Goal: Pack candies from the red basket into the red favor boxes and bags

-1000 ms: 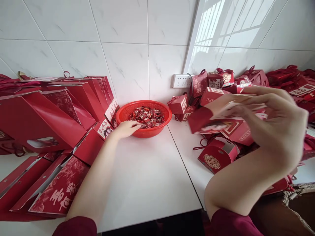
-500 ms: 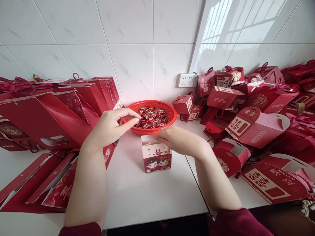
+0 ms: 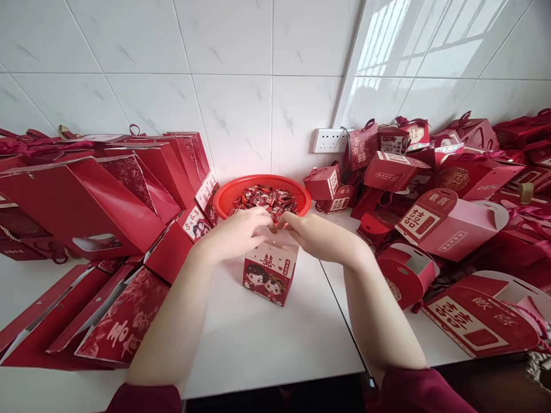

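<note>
A small red-and-white candy box point(image 3: 267, 278), printed with two cartoon figures and a double-happiness sign, stands upright on the white table, turned slightly at an angle. My left hand point(image 3: 239, 232) reaches over its top left, with bent fingers and thumb at the upper flap. Opposite it, my right hand point(image 3: 318, 235) curls its fingers on the top right edge. Both hands appear to grip the box's top flaps, though the fingertips are partly hidden. Just behind them, a red plastic basket point(image 3: 220, 198) holds many wrapped candies point(image 3: 262, 198); its front rim is partly covered by my hands.
Red gift bags point(image 3: 107, 206) are stacked and lie flat at the left. Red gift boxes point(image 3: 456, 223) with ribbons and cords pile up at the right. A white power strip point(image 3: 329, 140) sits against the tiled wall point(image 3: 232, 115). A dark seam point(image 3: 344, 310) crosses the table point(image 3: 241, 350).
My left hand has moved right, from beside the basket to the box top. The box has turned slightly, and small red-and-white boxes at the left have come into view.
</note>
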The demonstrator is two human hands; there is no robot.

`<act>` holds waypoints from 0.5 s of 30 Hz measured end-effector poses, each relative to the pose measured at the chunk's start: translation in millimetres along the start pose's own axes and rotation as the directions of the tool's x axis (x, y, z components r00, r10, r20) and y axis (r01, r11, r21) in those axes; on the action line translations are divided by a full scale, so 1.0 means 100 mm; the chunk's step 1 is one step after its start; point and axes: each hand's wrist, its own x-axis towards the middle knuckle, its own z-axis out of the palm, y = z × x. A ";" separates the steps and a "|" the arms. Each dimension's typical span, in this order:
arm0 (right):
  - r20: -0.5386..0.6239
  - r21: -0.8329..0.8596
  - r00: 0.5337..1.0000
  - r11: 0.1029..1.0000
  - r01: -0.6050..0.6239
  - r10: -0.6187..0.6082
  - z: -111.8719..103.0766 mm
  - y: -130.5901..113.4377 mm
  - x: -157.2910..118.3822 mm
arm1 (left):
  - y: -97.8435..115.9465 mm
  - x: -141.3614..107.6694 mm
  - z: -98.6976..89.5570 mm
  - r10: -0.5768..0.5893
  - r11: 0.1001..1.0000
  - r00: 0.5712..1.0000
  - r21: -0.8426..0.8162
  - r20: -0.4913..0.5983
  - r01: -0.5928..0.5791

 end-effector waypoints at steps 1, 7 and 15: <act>0.008 0.007 1.000 1.000 -0.003 0.003 0.01 0.01 0.02 | 0.00 -0.01 -0.01 -0.006 1.000 1.000 -0.006 0.016 0.006; 0.107 0.003 0.992 0.998 0.062 -0.062 0.08 0.02 0.09 | 0.00 -0.02 -0.02 -0.089 0.993 0.979 -0.057 0.185 0.101; 0.108 0.017 0.991 0.997 0.078 -0.080 0.09 -0.06 0.11 | 0.06 -0.01 0.04 -0.137 0.990 0.973 0.038 0.186 0.132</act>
